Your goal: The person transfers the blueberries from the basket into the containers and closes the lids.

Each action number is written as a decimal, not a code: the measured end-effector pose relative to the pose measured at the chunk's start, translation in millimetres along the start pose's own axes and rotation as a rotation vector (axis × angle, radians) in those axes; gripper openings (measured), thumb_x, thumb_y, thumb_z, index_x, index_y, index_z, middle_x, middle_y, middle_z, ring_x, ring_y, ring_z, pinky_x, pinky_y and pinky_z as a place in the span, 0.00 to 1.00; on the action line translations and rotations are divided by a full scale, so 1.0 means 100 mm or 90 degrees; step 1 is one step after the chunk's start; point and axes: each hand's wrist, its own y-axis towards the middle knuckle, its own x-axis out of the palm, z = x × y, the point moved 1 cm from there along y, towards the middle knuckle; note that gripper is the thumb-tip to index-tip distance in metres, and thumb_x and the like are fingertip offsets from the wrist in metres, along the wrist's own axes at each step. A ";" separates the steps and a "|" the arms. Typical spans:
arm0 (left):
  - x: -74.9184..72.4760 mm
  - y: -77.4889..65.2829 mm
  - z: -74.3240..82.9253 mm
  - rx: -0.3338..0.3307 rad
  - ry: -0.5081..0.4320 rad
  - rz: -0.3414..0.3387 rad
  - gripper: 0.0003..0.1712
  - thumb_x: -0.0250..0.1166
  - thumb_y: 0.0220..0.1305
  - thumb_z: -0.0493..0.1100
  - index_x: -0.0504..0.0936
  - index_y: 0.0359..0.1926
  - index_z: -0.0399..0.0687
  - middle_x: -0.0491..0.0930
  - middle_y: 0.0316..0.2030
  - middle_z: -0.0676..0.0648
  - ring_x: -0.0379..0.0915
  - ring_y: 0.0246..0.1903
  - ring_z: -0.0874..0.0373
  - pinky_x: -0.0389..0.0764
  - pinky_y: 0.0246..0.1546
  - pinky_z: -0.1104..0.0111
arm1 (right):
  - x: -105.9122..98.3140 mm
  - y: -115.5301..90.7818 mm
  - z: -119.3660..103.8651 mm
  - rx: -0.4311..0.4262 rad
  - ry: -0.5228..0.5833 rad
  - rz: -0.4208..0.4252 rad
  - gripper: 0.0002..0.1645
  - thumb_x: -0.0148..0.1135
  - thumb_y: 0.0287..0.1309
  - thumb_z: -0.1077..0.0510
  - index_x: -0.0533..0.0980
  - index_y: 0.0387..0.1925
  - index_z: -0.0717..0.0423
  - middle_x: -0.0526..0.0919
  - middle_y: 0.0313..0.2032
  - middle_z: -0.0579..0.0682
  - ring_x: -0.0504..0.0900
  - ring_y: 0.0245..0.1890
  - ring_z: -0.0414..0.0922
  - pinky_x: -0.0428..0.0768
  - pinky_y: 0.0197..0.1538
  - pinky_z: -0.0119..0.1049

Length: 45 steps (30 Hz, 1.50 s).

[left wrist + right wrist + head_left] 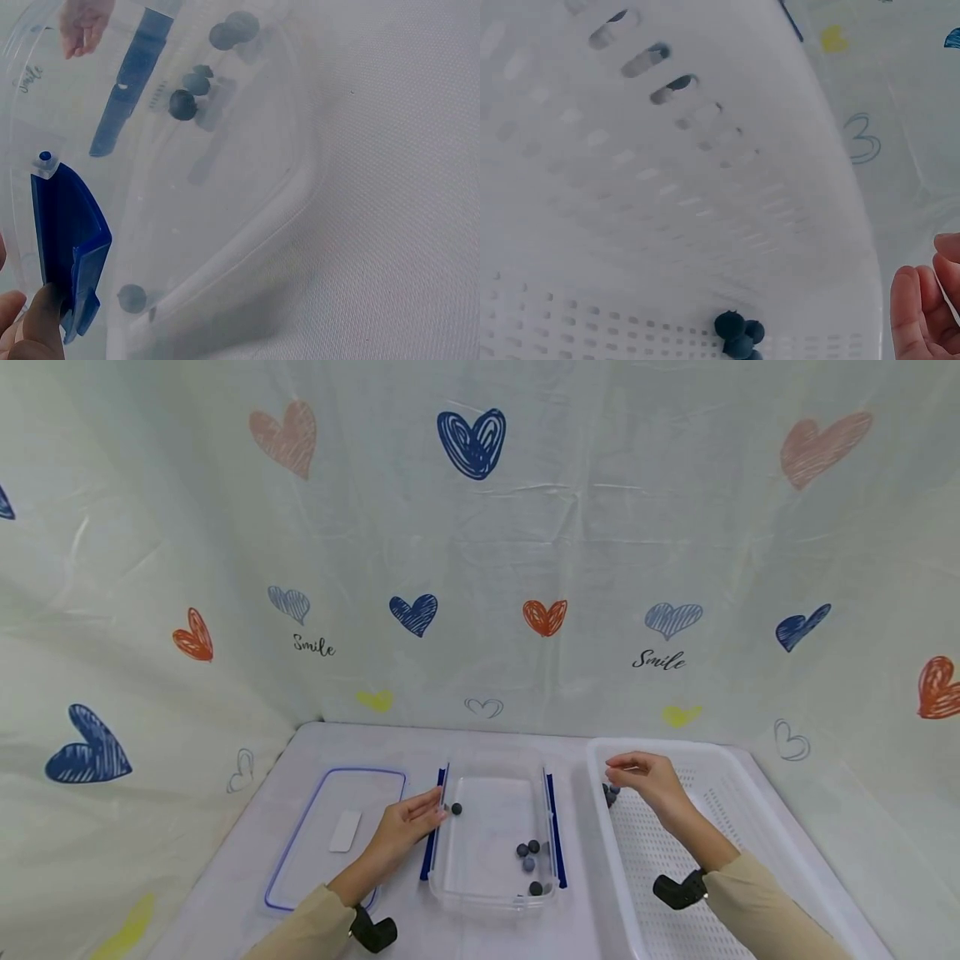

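My left hand (408,822) holds the left side of a clear plastic container (491,897), its fingers at the blue latch (71,240). Several blueberries (528,864) lie on the container's floor toward the right, and a single blueberry (133,298) sits by the left wall near my fingers. Over the left side of a white perforated basket (750,793) is my right hand (648,777), fingers bent and no berry visible between them. Below it, a small cluster of blueberries (739,334) rests in the basket.
Left of the container lies a clear lid with a blue rim (303,822), a white rectangular piece (345,832) within its outline. A white curtain (480,543) printed with hearts hangs behind the white-covered table (405,935).
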 end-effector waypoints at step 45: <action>-0.02 0.03 -0.05 0.002 -0.007 0.001 0.32 0.64 0.58 0.39 0.66 0.62 0.32 0.65 0.60 0.36 0.61 0.60 0.44 0.74 0.49 0.72 | 0.21 0.05 0.86 0.081 -0.174 0.104 0.11 0.70 0.42 0.64 0.79 0.30 0.65 0.81 0.27 0.52 0.81 0.29 0.45 0.77 0.31 0.31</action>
